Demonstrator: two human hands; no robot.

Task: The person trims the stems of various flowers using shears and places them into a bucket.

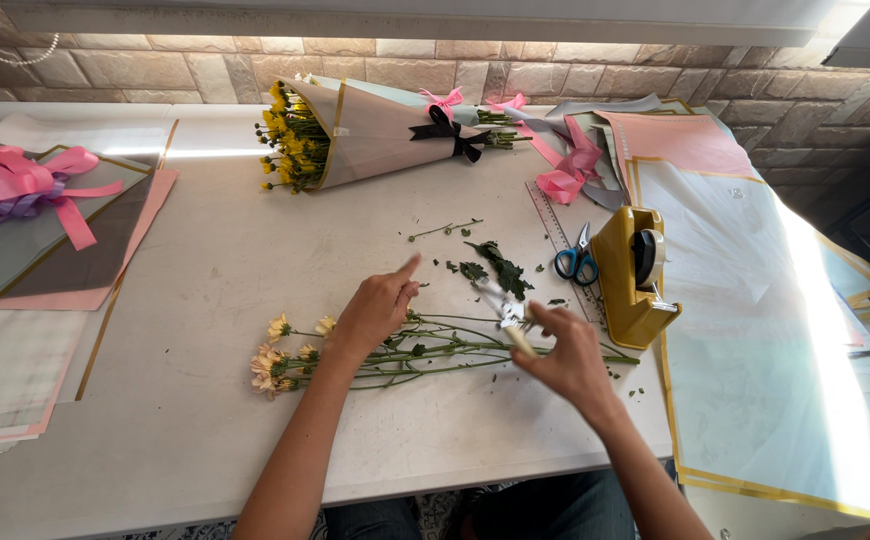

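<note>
At near centre of the surface point(215, 270), left hand point(375, 312) presses down on a loose bunch of flower stems point(455, 350), index finger lifted, other fingers curled over them. Right hand point(565, 355) pinches a pale-handled cutter point(508, 318) over the stems; blade detail unclear. Blooms point(275, 358) point left. Step, judged: stripping or trimming stems. Next calls for a steady hold while the tool works. Farther off: cut leaves point(500, 268), blue scissors point(577, 262), yellow tape dispenser point(630, 285), wrapped bouquet point(365, 130), pink ribbons point(25, 185).
</note>
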